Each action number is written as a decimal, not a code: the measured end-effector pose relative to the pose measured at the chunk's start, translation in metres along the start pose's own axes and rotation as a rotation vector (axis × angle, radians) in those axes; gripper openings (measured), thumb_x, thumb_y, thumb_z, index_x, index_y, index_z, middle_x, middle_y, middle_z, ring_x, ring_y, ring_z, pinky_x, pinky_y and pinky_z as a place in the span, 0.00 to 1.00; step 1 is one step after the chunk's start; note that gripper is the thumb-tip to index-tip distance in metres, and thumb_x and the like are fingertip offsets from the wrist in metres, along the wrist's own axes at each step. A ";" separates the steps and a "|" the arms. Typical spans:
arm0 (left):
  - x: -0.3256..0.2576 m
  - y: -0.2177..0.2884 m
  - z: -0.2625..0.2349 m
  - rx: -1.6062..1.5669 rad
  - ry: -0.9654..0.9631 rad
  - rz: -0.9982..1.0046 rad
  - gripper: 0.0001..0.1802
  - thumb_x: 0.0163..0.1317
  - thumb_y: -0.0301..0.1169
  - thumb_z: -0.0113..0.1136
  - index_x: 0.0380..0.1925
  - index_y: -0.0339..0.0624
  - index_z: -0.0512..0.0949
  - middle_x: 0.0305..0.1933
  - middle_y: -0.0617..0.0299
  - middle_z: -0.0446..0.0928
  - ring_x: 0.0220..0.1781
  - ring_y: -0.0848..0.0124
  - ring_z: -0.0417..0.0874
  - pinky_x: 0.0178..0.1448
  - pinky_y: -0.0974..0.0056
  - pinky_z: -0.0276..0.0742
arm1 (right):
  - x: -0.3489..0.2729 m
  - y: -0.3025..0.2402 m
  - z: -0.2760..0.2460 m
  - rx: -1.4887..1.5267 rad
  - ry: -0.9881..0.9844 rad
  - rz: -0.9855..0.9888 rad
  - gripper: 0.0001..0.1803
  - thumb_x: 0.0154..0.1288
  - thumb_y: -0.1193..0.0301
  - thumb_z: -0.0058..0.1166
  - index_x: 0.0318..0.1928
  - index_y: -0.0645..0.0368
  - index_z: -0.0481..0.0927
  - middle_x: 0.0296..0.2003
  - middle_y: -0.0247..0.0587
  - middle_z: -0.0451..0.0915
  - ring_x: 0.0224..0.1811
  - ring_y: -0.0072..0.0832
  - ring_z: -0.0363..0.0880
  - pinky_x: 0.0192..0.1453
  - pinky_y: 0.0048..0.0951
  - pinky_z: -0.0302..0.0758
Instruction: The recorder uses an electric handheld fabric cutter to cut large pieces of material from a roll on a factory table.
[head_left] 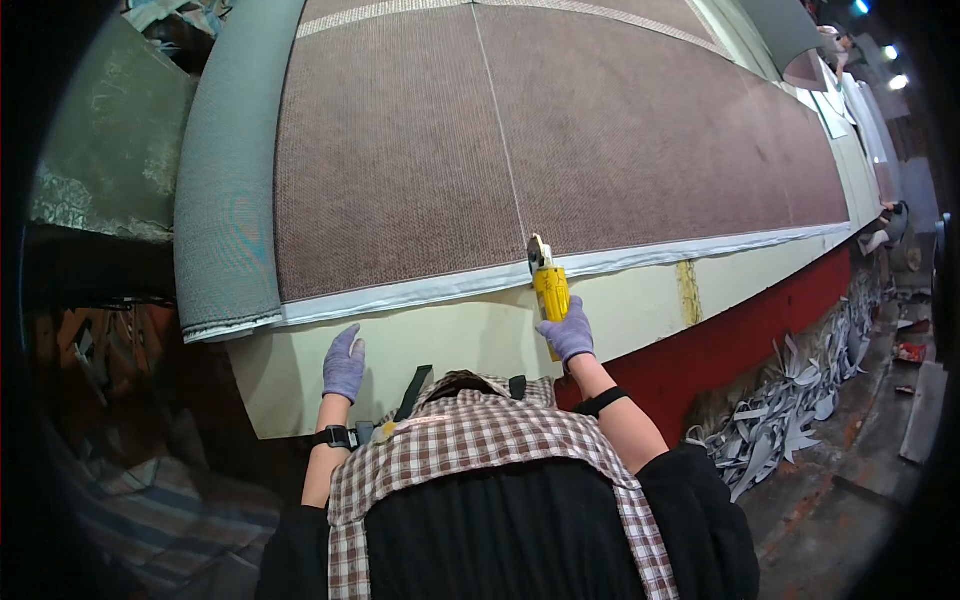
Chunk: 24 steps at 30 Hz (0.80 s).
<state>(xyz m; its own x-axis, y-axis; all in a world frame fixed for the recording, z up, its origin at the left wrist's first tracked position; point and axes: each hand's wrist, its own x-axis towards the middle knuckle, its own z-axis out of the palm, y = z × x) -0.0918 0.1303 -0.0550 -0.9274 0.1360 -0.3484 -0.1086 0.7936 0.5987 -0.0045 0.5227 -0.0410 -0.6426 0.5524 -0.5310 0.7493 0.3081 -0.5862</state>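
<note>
A brown textured sheet (400, 150), like carpet or matting, lies spread over a cream table (450, 335). A thin pale line runs away from me down its middle, and a whitish strip (400, 302) edges its near side. In my right hand (571, 332), gloved in purple, is a yellow power cutter (552, 290) with a round blade head. Its head sits over the near edge, where the pale line meets the strip. My left hand (344, 368), also gloved, hovers by the near table edge with fingers extended, holding nothing.
The sheet's left end is wound into a thick grey-green roll (230, 170), beside a worn green metal housing (115, 130). Grey offcuts (780, 405) pile on the floor at right, below the table's red side (740, 335). Another person (832, 45) is at the far right.
</note>
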 end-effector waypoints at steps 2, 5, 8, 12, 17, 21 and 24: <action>0.007 0.008 0.003 0.005 -0.002 0.033 0.19 0.60 0.33 0.51 0.52 0.43 0.73 0.54 0.50 0.73 0.56 0.56 0.73 0.61 0.60 0.66 | 0.015 -0.002 0.001 -0.013 0.011 -0.007 0.31 0.41 0.68 0.63 0.45 0.59 0.62 0.35 0.50 0.77 0.37 0.44 0.77 0.42 0.39 0.74; 0.020 0.019 0.009 0.023 0.010 0.084 0.19 0.60 0.32 0.51 0.52 0.43 0.73 0.54 0.51 0.73 0.56 0.58 0.73 0.61 0.61 0.66 | 0.041 -0.017 0.003 -0.005 0.015 -0.039 0.31 0.41 0.69 0.64 0.46 0.59 0.63 0.35 0.49 0.77 0.37 0.43 0.77 0.43 0.38 0.74; 0.042 0.039 0.015 -0.019 -0.017 0.080 0.19 0.60 0.31 0.51 0.52 0.43 0.73 0.53 0.51 0.74 0.56 0.60 0.73 0.62 0.62 0.66 | 0.068 -0.040 0.003 0.003 0.024 -0.044 0.30 0.41 0.68 0.63 0.45 0.59 0.63 0.35 0.51 0.77 0.37 0.46 0.77 0.43 0.39 0.74; 0.088 0.053 0.020 0.031 0.016 0.225 0.19 0.59 0.31 0.53 0.51 0.41 0.73 0.54 0.51 0.74 0.57 0.58 0.73 0.63 0.60 0.65 | 0.110 -0.066 0.010 -0.021 0.050 -0.051 0.32 0.41 0.68 0.65 0.46 0.59 0.63 0.36 0.50 0.77 0.38 0.45 0.78 0.44 0.39 0.74; 0.166 0.092 0.029 0.195 0.015 0.342 0.21 0.57 0.35 0.54 0.52 0.44 0.72 0.59 0.52 0.69 0.63 0.57 0.66 0.67 0.57 0.59 | 0.162 -0.113 0.009 -0.002 0.079 -0.096 0.33 0.39 0.67 0.67 0.46 0.59 0.64 0.37 0.50 0.77 0.40 0.44 0.78 0.45 0.39 0.74; 0.222 0.111 0.038 0.425 0.115 0.432 0.26 0.56 0.38 0.55 0.56 0.45 0.69 0.63 0.48 0.62 0.67 0.53 0.59 0.70 0.52 0.53 | 0.205 -0.150 0.016 -0.043 0.086 -0.062 0.33 0.40 0.66 0.67 0.47 0.59 0.64 0.37 0.50 0.77 0.42 0.44 0.78 0.46 0.39 0.74; 0.254 0.122 0.049 0.453 0.111 0.416 0.29 0.56 0.41 0.54 0.58 0.46 0.66 0.65 0.46 0.59 0.69 0.51 0.55 0.72 0.51 0.48 | 0.238 -0.175 0.019 0.007 0.107 -0.080 0.33 0.40 0.66 0.67 0.46 0.60 0.64 0.37 0.51 0.77 0.41 0.44 0.78 0.46 0.40 0.74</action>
<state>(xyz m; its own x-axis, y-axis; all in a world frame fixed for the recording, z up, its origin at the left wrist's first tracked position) -0.3236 0.2905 -0.1056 -0.8936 0.4449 -0.0599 0.4100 0.8632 0.2946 -0.2916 0.5859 -0.0764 -0.6793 0.6056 -0.4146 0.6949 0.3491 -0.6287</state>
